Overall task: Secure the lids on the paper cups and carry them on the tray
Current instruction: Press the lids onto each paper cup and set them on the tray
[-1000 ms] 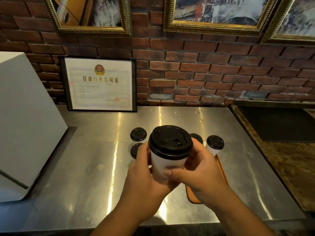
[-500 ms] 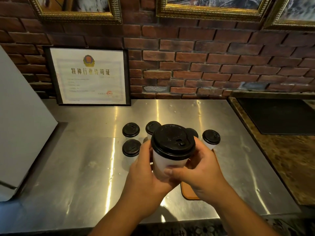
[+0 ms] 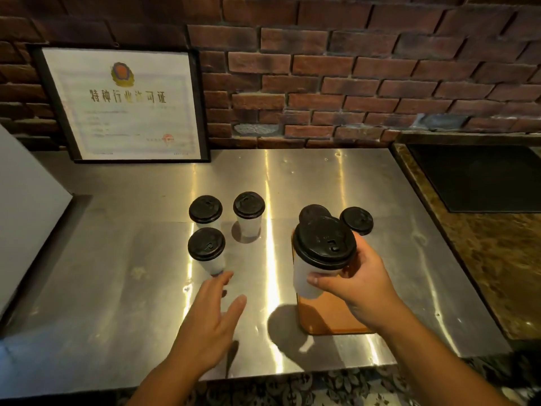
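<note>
My right hand (image 3: 358,284) grips a white paper cup with a black lid (image 3: 323,243) and holds it above the orange tray (image 3: 330,316). Two more lidded cups stand at the tray's far end, one (image 3: 356,220) to the right and one (image 3: 311,211) mostly hidden behind the held cup. Three lidded cups stand on the steel counter to the left: a near one (image 3: 206,244), a far left one (image 3: 205,209) and a far middle one (image 3: 248,205). My left hand (image 3: 212,320) hovers with fingers spread just short of the near cup, holding nothing.
A framed certificate (image 3: 128,104) leans on the brick wall at the back. A white box (image 3: 26,206) stands at the left. At the right, a dark mat (image 3: 474,177) lies on a brown stone counter (image 3: 503,259). The steel counter's front edge (image 3: 263,376) runs near my arms.
My left hand has let go of the held cup and moved left toward the near cup on the counter. The right hand carried the cup to the right, over the tray.
</note>
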